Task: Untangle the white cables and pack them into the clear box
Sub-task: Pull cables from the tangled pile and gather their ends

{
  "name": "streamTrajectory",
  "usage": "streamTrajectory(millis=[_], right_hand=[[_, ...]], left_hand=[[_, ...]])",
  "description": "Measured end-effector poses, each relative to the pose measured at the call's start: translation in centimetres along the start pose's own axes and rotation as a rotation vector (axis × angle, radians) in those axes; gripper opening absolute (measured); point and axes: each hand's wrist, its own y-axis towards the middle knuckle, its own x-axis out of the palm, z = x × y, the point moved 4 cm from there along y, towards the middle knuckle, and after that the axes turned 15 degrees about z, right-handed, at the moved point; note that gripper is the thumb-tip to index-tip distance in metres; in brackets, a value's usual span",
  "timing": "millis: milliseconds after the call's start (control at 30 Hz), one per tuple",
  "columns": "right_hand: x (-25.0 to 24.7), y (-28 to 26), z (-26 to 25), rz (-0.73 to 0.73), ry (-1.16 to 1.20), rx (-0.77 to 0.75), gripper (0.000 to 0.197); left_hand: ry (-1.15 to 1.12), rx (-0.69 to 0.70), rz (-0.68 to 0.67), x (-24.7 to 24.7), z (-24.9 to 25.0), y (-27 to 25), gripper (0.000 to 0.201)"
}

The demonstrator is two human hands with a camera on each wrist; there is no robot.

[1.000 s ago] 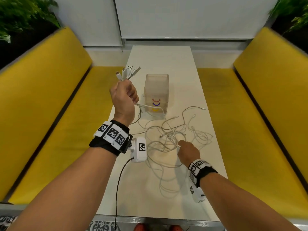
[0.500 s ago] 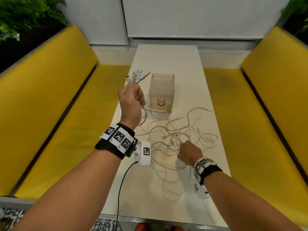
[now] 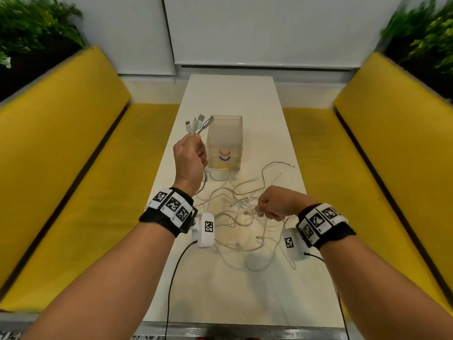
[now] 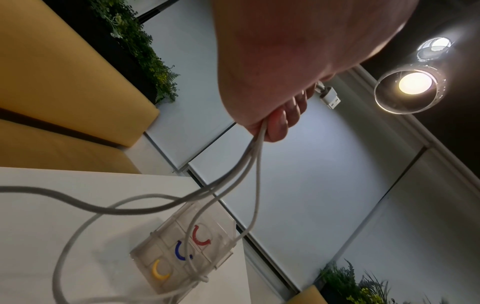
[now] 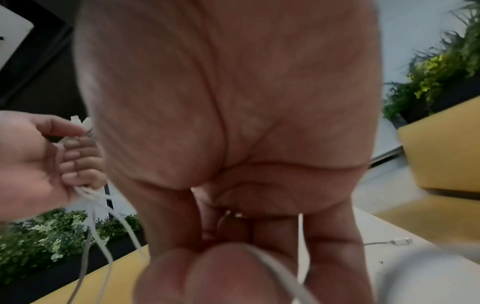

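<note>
A tangle of white cables lies on the white table in front of the clear box, which carries red, blue and yellow arcs. My left hand is raised left of the box and grips a bundle of cable ends, their plugs sticking up above the fist. The same cables hang down from its fingers toward the clear box. My right hand hovers over the tangle and pinches a cable between thumb and fingers.
Yellow benches run along both sides of the narrow table. Green plants stand behind the bench backs. A loose plug end lies right of the box. Bare tabletop lies beyond the box and near me.
My right hand has lifted off the table and turned into a fist pinching a cable, pulling strands up from the tangle. The left hand keeps holding its bundle of plugs aloft.
</note>
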Motion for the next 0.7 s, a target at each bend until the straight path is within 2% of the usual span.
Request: streamTrajectory(millis=[100, 233, 367, 467, 533, 633, 700], right_hand=[[-1.1, -1.1, -0.7, -0.031, -0.017, -0.022, 0.025], [-2.0, -2.1, -1.6, -0.055, 0.183, -0.049, 0.02], [-3.0, -3.1, -1.9, -0.184, 0.114, -0.014, 0.019], [-3.7, -3.3, -1.9, -0.185, 0.198, 0.002, 0.02], [-3.8, -3.1, -1.7, -0.155, 0.086, 0.038, 0.014], [-3.1, -3.2, -1.5, -0.105, -0.307, 0.133, 0.013], [-1.8, -3.5, -1.7, -0.146, -0.489, 0.148, 0.017]], left_hand=[[0.007, -0.01, -0.007, -0.2, 0.0, -0.1, 0.025], [0.005, -0.047, -0.03, -0.4, -0.5, -0.4, 0.024], [-0.008, -0.069, -0.022, -0.5, -0.5, -0.4, 0.028], [-0.022, -0.069, -0.024, -0.3, -0.2, -0.3, 0.029], [-0.039, -0.058, -0.029, -0.1, 0.1, -0.5, 0.027], [-0.072, -0.027, -0.023, 0.0, 0.8, -0.7, 0.028], [-0.119, 0.006, -0.007, 0.2, 1.6, -0.6, 0.029]])
